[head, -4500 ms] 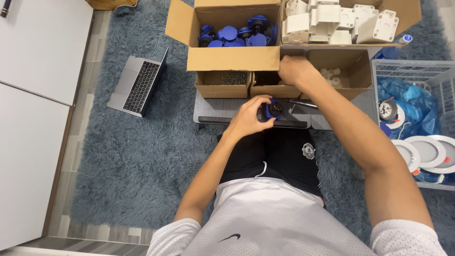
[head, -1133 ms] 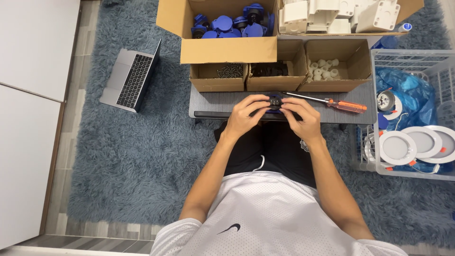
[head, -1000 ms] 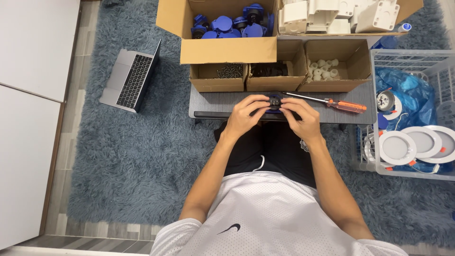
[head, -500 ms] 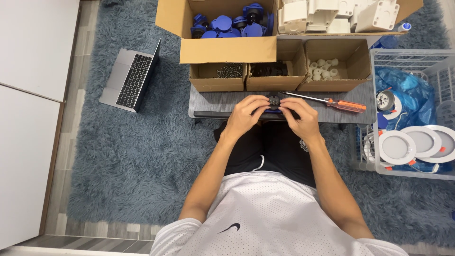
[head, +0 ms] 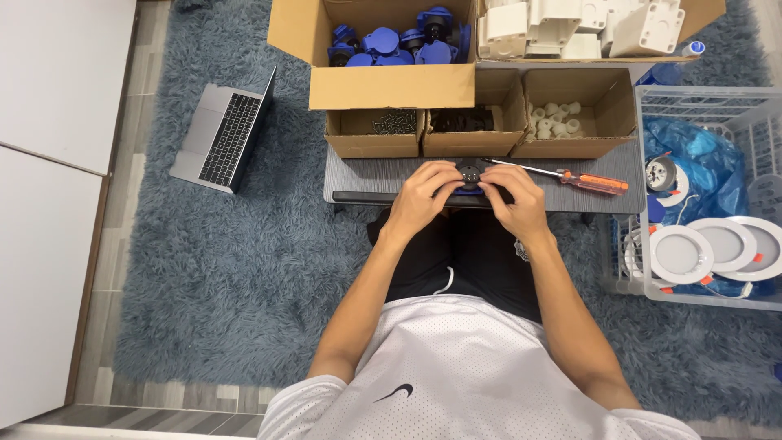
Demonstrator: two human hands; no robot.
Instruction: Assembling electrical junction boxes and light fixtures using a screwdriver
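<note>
Both hands meet over a small dark and blue round part (head: 467,177) at the front of a low grey table (head: 366,175). My left hand (head: 422,194) grips the part from the left, and my right hand (head: 511,195) grips it from the right. Most of the part is hidden by fingers. An orange-handled screwdriver (head: 590,181) lies on the table just right of my right hand.
Behind the table stand small cardboard boxes of screws (head: 391,124), dark parts (head: 463,121) and white caps (head: 555,118), then bigger boxes of blue parts (head: 395,45) and white housings (head: 582,28). An open laptop (head: 224,134) lies left. A white wire basket (head: 709,195) with round lamps (head: 683,253) stands right.
4.5 s ago my right hand reached toward the boxes; it has come back to the part. Over the last second both hands stay on it with hardly any movement.
</note>
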